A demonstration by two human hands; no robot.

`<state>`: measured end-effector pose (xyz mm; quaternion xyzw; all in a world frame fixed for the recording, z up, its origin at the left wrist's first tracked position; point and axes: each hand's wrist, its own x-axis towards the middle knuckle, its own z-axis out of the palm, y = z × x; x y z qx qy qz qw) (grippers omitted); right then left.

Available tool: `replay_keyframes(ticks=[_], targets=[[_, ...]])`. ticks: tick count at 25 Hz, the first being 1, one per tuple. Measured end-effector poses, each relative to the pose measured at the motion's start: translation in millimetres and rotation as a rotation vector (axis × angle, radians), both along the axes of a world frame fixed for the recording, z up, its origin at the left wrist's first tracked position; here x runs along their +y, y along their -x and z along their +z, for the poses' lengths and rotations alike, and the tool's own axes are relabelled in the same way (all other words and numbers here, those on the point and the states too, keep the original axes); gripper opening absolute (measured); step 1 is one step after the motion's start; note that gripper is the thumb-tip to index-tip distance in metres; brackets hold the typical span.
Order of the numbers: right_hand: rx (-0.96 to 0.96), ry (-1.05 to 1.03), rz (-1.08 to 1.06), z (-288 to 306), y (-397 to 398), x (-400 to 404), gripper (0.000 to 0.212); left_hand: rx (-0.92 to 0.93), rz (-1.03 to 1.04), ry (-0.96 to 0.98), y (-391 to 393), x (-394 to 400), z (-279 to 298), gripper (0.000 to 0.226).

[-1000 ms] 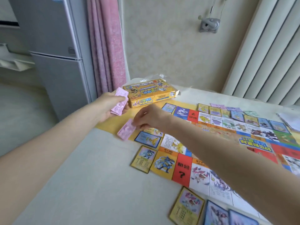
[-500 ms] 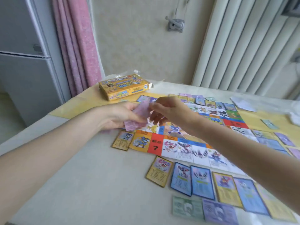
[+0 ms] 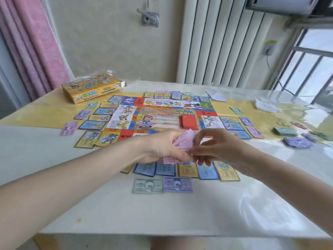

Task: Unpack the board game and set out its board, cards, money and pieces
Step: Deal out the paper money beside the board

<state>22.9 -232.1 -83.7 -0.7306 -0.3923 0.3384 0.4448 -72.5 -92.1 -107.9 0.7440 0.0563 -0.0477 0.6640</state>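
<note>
Left hand grips a stack of pink paper money notes w/ right hand pinching the top note, both over the near edge of the colourful square game board on the glossy white table, yellow cardboard game box far left beyond them.

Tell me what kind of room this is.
Probably a room in a home: a pink curtain hangs at left, a white radiator stands against the wall, and a barred window is at right, around a table laid with a board game.
</note>
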Motion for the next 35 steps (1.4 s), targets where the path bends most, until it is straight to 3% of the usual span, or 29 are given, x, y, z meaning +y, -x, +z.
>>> replay_keyframes(ticks=[7, 11, 14, 17, 19, 21, 24, 26, 29, 35], targets=[[0.052, -0.054, -0.114, -11, -6, -30, 0.023, 0.014, 0.023, -0.129, -11, -39, 6, 0.036], [0.052, -0.060, -0.058, -19, -14, -51, 0.021, 0.041, 0.139, -0.050, -11, -44, 10, 0.011], [-0.237, 0.083, -0.002, -30, -12, -62, 0.021, 0.094, 0.320, 0.019, -14, -31, 17, 0.009], [-0.648, 0.189, 0.075, -35, -6, -61, 0.020, 0.108, 0.344, -0.033, -21, -32, 19, 0.008], [-0.755, 0.136, 0.058, -26, -11, -61, 0.016, 0.107, 0.319, -0.066, -31, -37, 21, 0.008], [-0.667, -0.019, -0.121, -10, -30, -64, 0.007, 0.107, 0.252, -0.084, -49, -43, 25, 0.007], [-0.686, -0.063, -0.245, 3, -64, -66, 0.041, 0.081, 0.092, -0.116, -83, -58, 29, 0.004], [-0.783, -0.045, -0.231, 1, -84, -68, 0.047, 0.049, -0.025, -0.129, -113, -74, 30, 0.005], [-0.847, -0.083, -0.304, -9, -109, -83, 0.037, 0.068, -0.146, -0.172, -156, -97, 29, 0.013], [-0.673, 0.063, -0.624, -19, -166, -142, 0.021, 0.135, -0.159, -0.129, -231, -158, 6, 0.006]])
